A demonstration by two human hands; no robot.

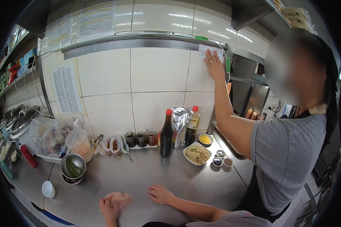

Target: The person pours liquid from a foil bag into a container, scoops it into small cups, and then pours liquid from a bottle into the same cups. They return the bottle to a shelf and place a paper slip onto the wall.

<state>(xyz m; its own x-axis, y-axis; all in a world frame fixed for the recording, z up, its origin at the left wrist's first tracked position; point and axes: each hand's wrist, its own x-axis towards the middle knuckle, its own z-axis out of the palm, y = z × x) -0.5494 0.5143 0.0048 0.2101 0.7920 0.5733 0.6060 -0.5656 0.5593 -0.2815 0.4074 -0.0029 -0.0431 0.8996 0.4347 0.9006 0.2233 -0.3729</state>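
A pale pink piece of what looks like raw meat lies on the steel counter near its front edge. My left hand is at its left end, with the fingers curled onto it. To the right, apart from the meat, my right hand rests on the counter, palm down, fingers loosely bent and holding nothing. A steel bowl with green vegetables stands farther left, with a small white cup in front of it.
At the right a co-worker reaches a hand to papers on the wall. Along the back stand jars, a dark bottle and a foil pouch. A bowl of rice and small sauce cups sit back right.
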